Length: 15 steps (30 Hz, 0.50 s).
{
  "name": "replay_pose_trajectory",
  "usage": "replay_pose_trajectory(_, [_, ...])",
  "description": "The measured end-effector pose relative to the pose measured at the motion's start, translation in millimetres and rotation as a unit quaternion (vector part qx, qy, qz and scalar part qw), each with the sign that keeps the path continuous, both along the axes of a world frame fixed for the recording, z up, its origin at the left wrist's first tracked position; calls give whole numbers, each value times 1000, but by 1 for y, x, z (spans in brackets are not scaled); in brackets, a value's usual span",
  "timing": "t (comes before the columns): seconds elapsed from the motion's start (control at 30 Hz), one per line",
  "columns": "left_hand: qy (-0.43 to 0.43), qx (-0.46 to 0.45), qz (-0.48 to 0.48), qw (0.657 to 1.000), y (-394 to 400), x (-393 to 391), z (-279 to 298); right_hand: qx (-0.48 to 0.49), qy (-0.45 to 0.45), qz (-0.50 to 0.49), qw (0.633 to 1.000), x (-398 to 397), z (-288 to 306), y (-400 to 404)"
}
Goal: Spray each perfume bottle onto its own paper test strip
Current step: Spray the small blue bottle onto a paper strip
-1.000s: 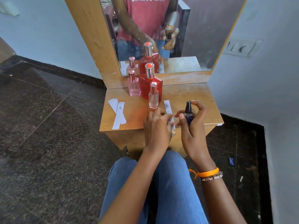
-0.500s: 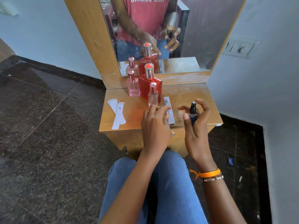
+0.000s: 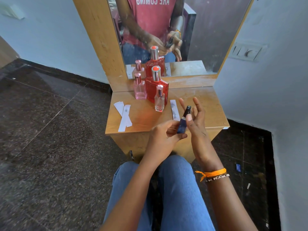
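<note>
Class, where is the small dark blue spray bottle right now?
The dark blue spray bottle is off the table, held between both hands near its front edge, just right of the clear bottle.

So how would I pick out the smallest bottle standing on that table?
Find the wooden table under the mirror. Three capped bottles cluster at its back left; the small clear bottle stands frontmost, before the big red bottle. It alone is colourless, unlike the pink bottle.
</note>
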<state>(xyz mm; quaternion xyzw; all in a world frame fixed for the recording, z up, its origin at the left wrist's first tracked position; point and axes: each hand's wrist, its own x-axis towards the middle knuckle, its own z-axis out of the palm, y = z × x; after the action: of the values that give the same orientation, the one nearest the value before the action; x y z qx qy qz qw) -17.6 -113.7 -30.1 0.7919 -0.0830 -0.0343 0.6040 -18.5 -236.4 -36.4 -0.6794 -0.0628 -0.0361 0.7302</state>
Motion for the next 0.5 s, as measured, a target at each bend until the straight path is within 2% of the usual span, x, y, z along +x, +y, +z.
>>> replay_pose_trajectory(0.1, [26,9,29,999,6,0,-3,-59,-19,-105,992,4,-5,-5])
replay_pose_trajectory(0.17, [28,27,37,999,10,1,-4,-164,-28,-173,971,13,-12,-8])
replay_pose_trajectory(0.23, [28,45,42,998,13,2,-4,-279,-23,-184,942,21,-19,-10])
replay_pose_trajectory(0.33, [27,58,45,997,14,2,-3,-348,-37,-172,921,29,-26,-12])
replay_pose_trajectory(0.43, [23,66,46,997,13,1,-3,-320,-37,-180,930,33,-21,-14])
replay_pose_trajectory(0.5, [19,67,44,997,14,0,-3,-210,-19,-181,961,33,-9,-15])
